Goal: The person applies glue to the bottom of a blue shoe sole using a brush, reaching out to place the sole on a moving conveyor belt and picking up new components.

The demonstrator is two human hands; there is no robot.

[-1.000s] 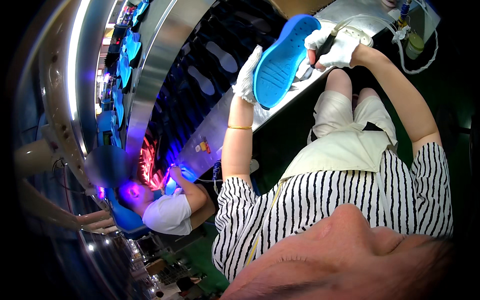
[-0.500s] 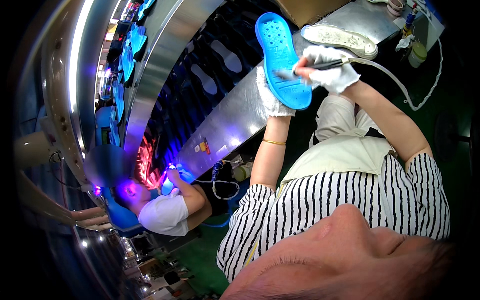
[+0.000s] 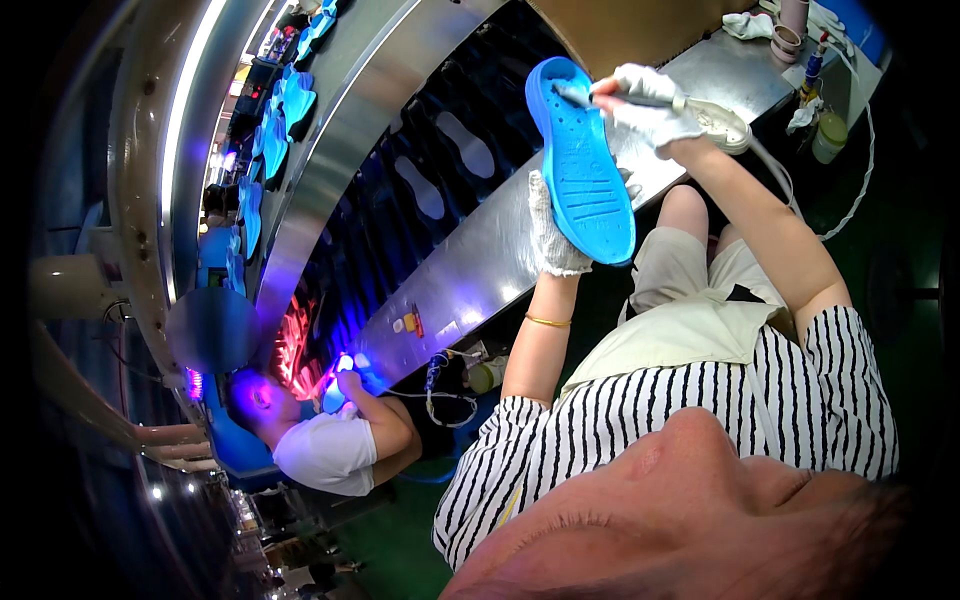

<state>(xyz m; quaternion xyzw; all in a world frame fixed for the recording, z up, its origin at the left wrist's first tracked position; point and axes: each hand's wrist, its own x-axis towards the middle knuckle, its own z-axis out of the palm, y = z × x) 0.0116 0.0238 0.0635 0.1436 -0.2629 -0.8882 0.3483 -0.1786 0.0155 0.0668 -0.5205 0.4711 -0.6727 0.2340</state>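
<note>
My left hand [image 3: 553, 228], in a white glove, grips a bright blue shoe sole [image 3: 585, 165] by its edge and holds it up with the ribbed underside facing me. My right hand [image 3: 648, 103], also gloved, holds a thin pen-like tool [image 3: 580, 96] with a white cord trailing from it. The tool's tip touches the upper end of the sole. A gold bracelet sits on my left wrist. A white shoe upper [image 3: 722, 122] lies on the metal bench just behind my right hand.
A long metal workbench [image 3: 470, 270] runs beside a dark conveyor with sole-shaped marks [image 3: 440, 170]. Several blue soles [image 3: 285, 100] ride higher up. A co-worker in a white shirt [image 3: 325, 455] works under violet light. A bottle [image 3: 828, 135] and tape rolls [image 3: 786, 38] stand at the bench's far end.
The sole has swung from near the bench to upright in front of me, now in my left hand alone. My right hand's tool moved along the sole up to its top end.
</note>
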